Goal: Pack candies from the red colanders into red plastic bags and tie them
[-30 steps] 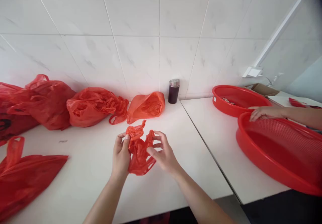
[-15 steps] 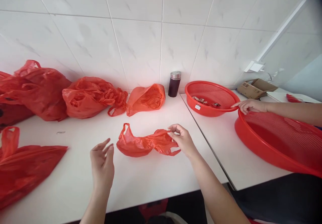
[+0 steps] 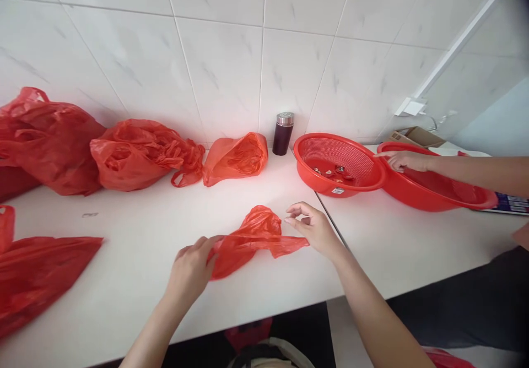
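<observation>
In front of me a red plastic bag (image 3: 252, 238) lies loosely crumpled on the white table (image 3: 144, 280). My left hand (image 3: 194, 266) pinches the bag's left end between thumb and fingers. Just off the bag's right side is my right hand (image 3: 312, 227), its thumb and fingers curved and apart with nothing between them. Behind the bag, by the wall, sits a smaller, puffed-up red bag (image 3: 235, 161).
Full red bags (image 3: 53, 147) line the wall at left. A dark flask (image 3: 283, 134) stands mid-back. To the right are a red colander (image 3: 306, 167) holding small items and a second red basket (image 3: 433, 203), with another person's hand (image 3: 407, 161) over it.
My left hand has moved right and taken hold of the bag. My right hand has let go of it. The other person's large basket has shifted back, beside the colander.
</observation>
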`<act>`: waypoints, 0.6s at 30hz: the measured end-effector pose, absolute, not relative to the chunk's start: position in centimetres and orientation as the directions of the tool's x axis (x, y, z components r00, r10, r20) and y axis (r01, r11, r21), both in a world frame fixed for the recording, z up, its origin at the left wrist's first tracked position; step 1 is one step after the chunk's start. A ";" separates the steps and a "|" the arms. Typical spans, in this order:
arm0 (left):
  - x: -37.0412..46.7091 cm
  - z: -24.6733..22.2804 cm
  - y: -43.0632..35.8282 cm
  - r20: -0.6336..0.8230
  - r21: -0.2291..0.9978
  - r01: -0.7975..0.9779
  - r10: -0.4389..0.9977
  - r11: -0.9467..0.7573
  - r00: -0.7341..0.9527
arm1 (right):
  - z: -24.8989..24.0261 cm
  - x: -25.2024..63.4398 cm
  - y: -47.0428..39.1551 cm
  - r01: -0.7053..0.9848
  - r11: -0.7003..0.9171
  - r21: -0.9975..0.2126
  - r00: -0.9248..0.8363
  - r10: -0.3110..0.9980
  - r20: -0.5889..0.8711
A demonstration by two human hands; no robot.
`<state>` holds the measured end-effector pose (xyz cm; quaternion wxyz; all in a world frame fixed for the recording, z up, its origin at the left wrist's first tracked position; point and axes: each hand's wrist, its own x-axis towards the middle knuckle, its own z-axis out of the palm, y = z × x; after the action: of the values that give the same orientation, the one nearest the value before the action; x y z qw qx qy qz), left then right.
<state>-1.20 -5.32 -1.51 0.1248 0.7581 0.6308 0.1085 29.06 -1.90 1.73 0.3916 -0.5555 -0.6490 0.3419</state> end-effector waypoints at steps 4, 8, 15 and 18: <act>-2.2 -0.2 -5.4 0.022 0.397 0.915 0.997 -0.075 0.072 | 3.5 30.5 -3.1 0.539 0.228 -0.811 -0.159 0.973 0.167; -0.2 1.3 -5.8 0.066 0.634 0.765 0.994 -0.112 0.091 | 5.2 27.5 -5.1 0.647 0.463 -0.606 -0.197 0.869 0.454; 3.9 2.1 -7.4 -0.077 0.991 -0.103 0.996 0.082 0.049 | 1.1 21.0 -4.3 0.634 0.553 -0.540 -0.386 0.832 0.399; 2.7 2.6 -8.0 -0.201 0.845 -0.488 0.975 0.221 0.094 | 0.0 22.0 -2.7 0.779 0.419 -0.466 -0.376 0.907 0.187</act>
<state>2.66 -8.04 2.60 0.6728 0.3069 0.3971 0.5435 21.98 -2.65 0.02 0.2109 -0.5170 -0.8156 0.1517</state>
